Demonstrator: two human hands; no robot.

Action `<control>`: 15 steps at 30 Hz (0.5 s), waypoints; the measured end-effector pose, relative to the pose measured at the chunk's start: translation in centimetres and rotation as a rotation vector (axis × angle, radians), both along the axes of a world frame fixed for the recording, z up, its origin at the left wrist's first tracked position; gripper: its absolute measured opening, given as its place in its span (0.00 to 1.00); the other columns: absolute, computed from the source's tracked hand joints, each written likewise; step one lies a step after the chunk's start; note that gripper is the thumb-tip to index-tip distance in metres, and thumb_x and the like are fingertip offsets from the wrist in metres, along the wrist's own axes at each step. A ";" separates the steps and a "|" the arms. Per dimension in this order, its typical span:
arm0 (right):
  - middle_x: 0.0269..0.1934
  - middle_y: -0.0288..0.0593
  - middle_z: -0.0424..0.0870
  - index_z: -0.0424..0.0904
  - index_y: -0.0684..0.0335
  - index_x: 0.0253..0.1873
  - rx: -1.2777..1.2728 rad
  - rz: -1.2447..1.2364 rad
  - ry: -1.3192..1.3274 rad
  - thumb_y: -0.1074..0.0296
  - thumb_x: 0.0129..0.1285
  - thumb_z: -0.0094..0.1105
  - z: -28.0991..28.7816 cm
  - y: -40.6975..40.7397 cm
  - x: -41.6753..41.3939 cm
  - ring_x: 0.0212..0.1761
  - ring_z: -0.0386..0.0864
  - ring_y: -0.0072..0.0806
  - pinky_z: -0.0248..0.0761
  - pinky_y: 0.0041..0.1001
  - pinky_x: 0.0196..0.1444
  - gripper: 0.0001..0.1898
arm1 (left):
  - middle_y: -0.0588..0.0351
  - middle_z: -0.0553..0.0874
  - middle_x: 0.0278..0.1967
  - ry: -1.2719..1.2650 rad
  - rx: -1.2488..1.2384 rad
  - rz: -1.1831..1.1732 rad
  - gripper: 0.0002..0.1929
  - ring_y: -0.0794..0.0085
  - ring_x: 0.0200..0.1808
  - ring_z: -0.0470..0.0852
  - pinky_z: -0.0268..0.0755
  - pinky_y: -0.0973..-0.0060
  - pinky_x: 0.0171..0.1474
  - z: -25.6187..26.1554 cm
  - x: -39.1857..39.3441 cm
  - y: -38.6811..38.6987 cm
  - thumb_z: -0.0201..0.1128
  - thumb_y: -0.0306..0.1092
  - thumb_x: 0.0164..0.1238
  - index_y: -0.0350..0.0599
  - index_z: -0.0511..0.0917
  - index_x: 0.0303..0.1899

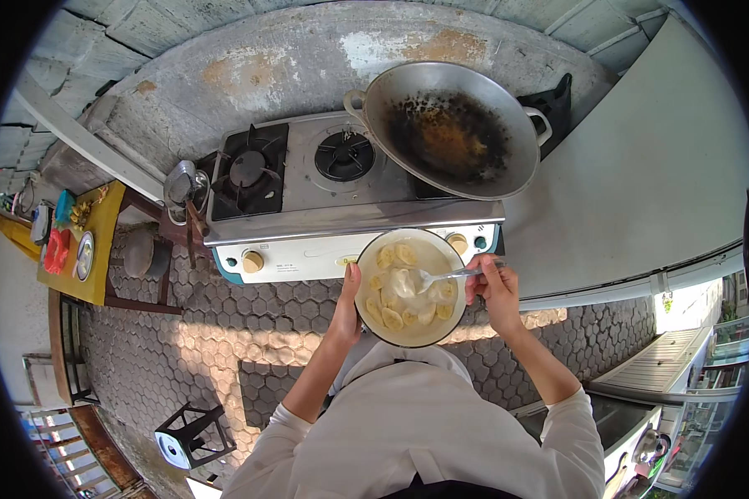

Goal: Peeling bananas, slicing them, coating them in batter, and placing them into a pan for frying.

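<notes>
My left hand [348, 305] grips the left rim of a cream-coloured bowl [410, 340] with a dark edge, its thumb on top. Banana slices [392, 319] lie in a pale, thick batter [415, 304] inside it. In my right hand [496, 293] is a metal fork [459, 273], held over the bowl's right rim with its tines in the batter by a coated lump. Beyond the bowl stands a gas stove [299, 221]. On its right side rests a large two-handled metal wok [459, 134] with dark residue and some brownish oil in its bottom.
A strainer [181, 184] hangs or rests at the stove's left. Farther left is a yellow table [93, 288] with a plate [85, 256], a red plastic bag [56, 251] and bananas [80, 214]. A pale panel [630, 187] spans the right. A plastic stool [190, 436] stands on the paving, lower left.
</notes>
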State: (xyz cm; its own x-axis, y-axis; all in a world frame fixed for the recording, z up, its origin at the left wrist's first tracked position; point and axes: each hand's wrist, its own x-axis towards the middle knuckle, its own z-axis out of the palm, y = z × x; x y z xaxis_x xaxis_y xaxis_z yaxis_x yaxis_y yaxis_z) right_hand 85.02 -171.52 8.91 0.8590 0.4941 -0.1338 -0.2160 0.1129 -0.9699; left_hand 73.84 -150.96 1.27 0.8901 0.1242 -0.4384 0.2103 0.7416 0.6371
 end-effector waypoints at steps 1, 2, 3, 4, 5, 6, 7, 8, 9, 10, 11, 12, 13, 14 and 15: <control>0.22 0.36 0.73 0.72 0.66 0.36 -0.001 0.000 0.001 0.57 0.69 0.41 -0.4 -0.1 0.0 0.18 0.70 0.19 0.66 0.19 0.22 0.17 | 0.53 0.59 0.63 -0.012 0.013 -0.003 0.36 0.65 0.64 0.58 0.56 0.67 0.62 0.3 0.1 -0.1 0.41 0.62 0.65 0.48 0.46 0.66; 0.22 0.37 0.73 0.71 0.66 0.36 0.043 -0.053 0.053 0.56 0.69 0.40 -0.7 -0.4 0.0 0.18 0.70 0.20 0.66 0.20 0.21 0.17 | 0.53 0.60 0.62 -0.024 0.026 -0.006 0.36 0.66 0.64 0.59 0.57 0.67 0.62 0.6 0.2 -0.2 0.41 0.61 0.65 0.48 0.47 0.66; 0.21 0.37 0.72 0.71 0.65 0.36 0.086 -0.103 0.106 0.56 0.69 0.40 -0.9 -0.6 0.0 0.17 0.69 0.20 0.65 0.20 0.20 0.17 | 0.53 0.60 0.62 -0.023 0.026 -0.004 0.36 0.66 0.64 0.59 0.57 0.67 0.62 0.9 0.1 -0.2 0.41 0.61 0.65 0.48 0.47 0.66; 0.21 0.37 0.72 0.71 0.65 0.36 0.085 -0.102 0.107 0.56 0.69 0.40 -0.8 -0.7 0.1 0.17 0.69 0.20 0.65 0.20 0.20 0.17 | 0.53 0.61 0.62 -0.022 0.015 -0.007 0.35 0.66 0.63 0.60 0.57 0.68 0.61 1.2 0.1 -0.2 0.41 0.61 0.65 0.48 0.47 0.66; 0.22 0.37 0.73 0.71 0.64 0.36 0.137 -0.117 0.131 0.55 0.69 0.40 -0.6 -0.8 0.1 0.17 0.69 0.21 0.64 0.20 0.20 0.17 | 0.53 0.61 0.61 -0.021 0.005 -0.010 0.35 0.66 0.63 0.61 0.58 0.68 0.61 1.3 0.1 -0.2 0.41 0.61 0.65 0.48 0.48 0.65; 0.22 0.37 0.73 0.71 0.63 0.36 0.190 -0.133 0.156 0.55 0.69 0.40 -0.3 -0.8 0.1 0.17 0.69 0.21 0.63 0.20 0.19 0.17 | 0.53 0.61 0.61 -0.021 0.005 -0.010 0.35 0.66 0.63 0.61 0.58 0.68 0.61 1.3 0.1 -0.2 0.41 0.61 0.65 0.48 0.48 0.65; 0.22 0.37 0.73 0.71 0.63 0.36 0.190 -0.134 0.155 0.55 0.69 0.40 0.1 -0.8 0.1 0.17 0.69 0.21 0.63 0.20 0.19 0.17 | 0.53 0.62 0.61 -0.023 -0.004 -0.006 0.35 0.66 0.62 0.62 0.59 0.68 0.60 1.1 0.2 -0.1 0.41 0.61 0.65 0.48 0.48 0.65; 0.21 0.37 0.73 0.71 0.63 0.36 0.202 -0.142 0.144 0.55 0.69 0.40 0.9 -0.8 0.2 0.16 0.69 0.22 0.63 0.20 0.19 0.17 | 0.53 0.62 0.61 -0.025 -0.012 -0.002 0.35 0.66 0.62 0.62 0.59 0.68 0.60 1.0 0.2 -0.1 0.41 0.61 0.65 0.48 0.48 0.65; 0.21 0.37 0.72 0.71 0.63 0.36 0.215 -0.151 0.132 0.55 0.69 0.40 1.7 -0.7 0.4 0.16 0.68 0.22 0.62 0.20 0.19 0.17 | 0.53 0.62 0.61 -0.028 -0.012 -0.006 0.35 0.66 0.62 0.62 0.59 0.68 0.60 0.8 0.4 -0.1 0.41 0.61 0.65 0.48 0.48 0.65; 0.21 0.37 0.72 0.71 0.63 0.36 0.216 -0.152 0.131 0.55 0.69 0.40 2.7 -0.6 0.5 0.16 0.68 0.22 0.62 0.20 0.19 0.17 | 0.53 0.63 0.61 -0.029 -0.012 0.002 0.35 0.66 0.62 0.63 0.59 0.68 0.60 0.7 0.4 -0.1 0.41 0.61 0.65 0.47 0.49 0.65; 0.21 0.36 0.72 0.71 0.63 0.36 0.237 -0.152 0.089 0.55 0.69 0.40 4.0 -0.4 0.7 0.16 0.68 0.22 0.62 0.20 0.18 0.17 | 0.52 0.63 0.61 -0.031 -0.011 0.011 0.35 0.66 0.62 0.63 0.59 0.69 0.60 0.6 0.5 -0.1 0.41 0.61 0.65 0.47 0.50 0.65; 0.20 0.36 0.71 0.71 0.63 0.36 0.256 -0.155 0.045 0.55 0.69 0.40 5.3 -0.3 0.9 0.15 0.67 0.22 0.61 0.20 0.17 0.17 | 0.52 0.63 0.61 -0.034 -0.013 0.006 0.35 0.66 0.62 0.63 0.59 0.69 0.60 0.7 0.7 -0.1 0.41 0.61 0.65 0.47 0.50 0.65; 0.20 0.36 0.71 0.71 0.63 0.36 0.257 -0.157 0.043 0.55 0.69 0.40 6.5 -0.3 1.1 0.15 0.67 0.22 0.61 0.20 0.17 0.17 | 0.52 0.63 0.60 -0.069 -0.032 -0.014 0.35 0.66 0.62 0.62 0.59 0.69 0.60 0.9 0.7 0.0 0.40 0.62 0.65 0.45 0.51 0.64; 0.20 0.37 0.71 0.70 0.63 0.36 0.273 -0.167 0.004 0.55 0.69 0.39 7.6 -0.3 1.3 0.15 0.67 0.22 0.61 0.20 0.16 0.17 | 0.52 0.63 0.60 -0.104 -0.050 -0.033 0.35 0.65 0.62 0.62 0.59 0.69 0.60 1.0 0.8 0.0 0.40 0.62 0.65 0.44 0.52 0.64; 0.20 0.37 0.70 0.70 0.63 0.36 0.288 -0.178 -0.036 0.55 0.69 0.39 8.7 -0.3 1.4 0.14 0.66 0.22 0.60 0.20 0.16 0.17 | 0.52 0.63 0.60 -0.108 -0.051 -0.035 0.35 0.65 0.62 0.62 0.59 0.69 0.60 0.9 0.9 0.0 0.40 0.62 0.65 0.44 0.52 0.64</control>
State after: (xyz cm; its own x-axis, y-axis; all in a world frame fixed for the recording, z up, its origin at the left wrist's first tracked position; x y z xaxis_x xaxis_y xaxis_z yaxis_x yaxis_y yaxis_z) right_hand 86.44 -171.82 17.58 0.9370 0.3488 0.0217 -0.1342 0.4165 -0.8992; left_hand 74.71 -150.94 2.19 0.9358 0.0720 -0.3452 0.1693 0.7669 0.6190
